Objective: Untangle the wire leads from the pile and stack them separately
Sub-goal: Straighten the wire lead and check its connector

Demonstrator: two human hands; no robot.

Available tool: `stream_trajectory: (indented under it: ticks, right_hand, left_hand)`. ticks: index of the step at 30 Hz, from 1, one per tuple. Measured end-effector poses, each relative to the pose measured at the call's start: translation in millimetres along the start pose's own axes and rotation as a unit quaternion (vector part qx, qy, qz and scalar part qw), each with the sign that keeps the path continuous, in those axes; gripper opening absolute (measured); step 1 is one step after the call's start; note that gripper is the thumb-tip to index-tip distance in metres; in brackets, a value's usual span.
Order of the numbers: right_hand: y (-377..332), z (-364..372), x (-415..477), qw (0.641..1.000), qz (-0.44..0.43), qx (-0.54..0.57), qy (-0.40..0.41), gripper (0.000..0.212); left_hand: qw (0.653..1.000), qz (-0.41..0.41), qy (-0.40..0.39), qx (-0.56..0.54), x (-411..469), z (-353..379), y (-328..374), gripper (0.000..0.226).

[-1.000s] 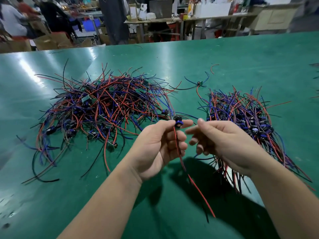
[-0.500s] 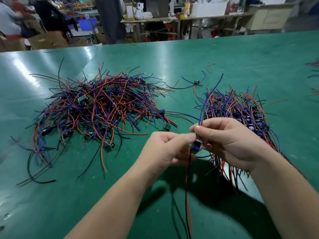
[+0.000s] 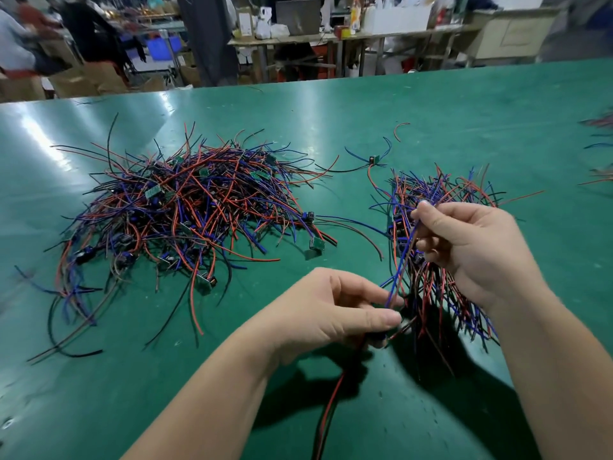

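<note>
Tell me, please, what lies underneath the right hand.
The smaller bundle of wire leads lies on the green table beneath the right hand. Its middle is covered and cannot be seen.

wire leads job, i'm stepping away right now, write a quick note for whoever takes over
Left hand pinches one lead at its lower end; its red and black wires hang below.
Right hand pinches that lead's blue wires, held taut.
Tangled pile lies left on the green table; sorted stack right; one loose lead between them.
Done: part sorted. Left: lay this lead on the stack, then work through the pile.
</note>
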State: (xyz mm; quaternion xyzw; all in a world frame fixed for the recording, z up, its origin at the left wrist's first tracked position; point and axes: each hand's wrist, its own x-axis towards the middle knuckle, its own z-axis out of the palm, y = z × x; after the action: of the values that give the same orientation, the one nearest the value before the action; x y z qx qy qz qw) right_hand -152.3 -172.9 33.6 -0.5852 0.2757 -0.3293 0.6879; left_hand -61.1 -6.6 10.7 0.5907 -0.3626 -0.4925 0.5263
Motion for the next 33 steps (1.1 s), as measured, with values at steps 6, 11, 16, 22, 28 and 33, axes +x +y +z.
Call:
stream_trajectory:
  ticks: [6, 11, 16, 22, 28, 33]
  right_hand:
    - [-3, 5, -1, 0.998, 0.015, 0.040, 0.042, 0.048]
    - [-5, -3, 6, 0.987, 0.098, 0.115, 0.045, 0.047]
    - [7, 3, 0, 0.984, 0.120, -0.082, -0.100, 0.020]
    - [11, 17, -14, 0.956, 0.139, 0.023, -0.259, 0.025]
    - [12, 19, -8, 0.975, 0.119, 0.071, -0.175, 0.016]
    - [13, 16, -7, 0.974, 0.122, 0.045, -0.184, 0.011]
  left_hand:
    - [0.994, 0.022, -0.095, 0.056, -8, -4, 0, 0.012]
    - [0.979, 0.131, -0.109, -0.109, -11, -5, 5, 0.015]
    - [0.900, 0.209, 0.109, -0.367, -1, -12, 13, 0.029]
    - [0.898, 0.281, 0.287, -0.179, 8, -8, 7, 0.017]
    - [0.913, 0.307, 0.264, 0.040, 11, 5, -7, 0.022]
    - [0.942, 0.167, 0.264, -0.120, 10, 5, -3, 0.037]
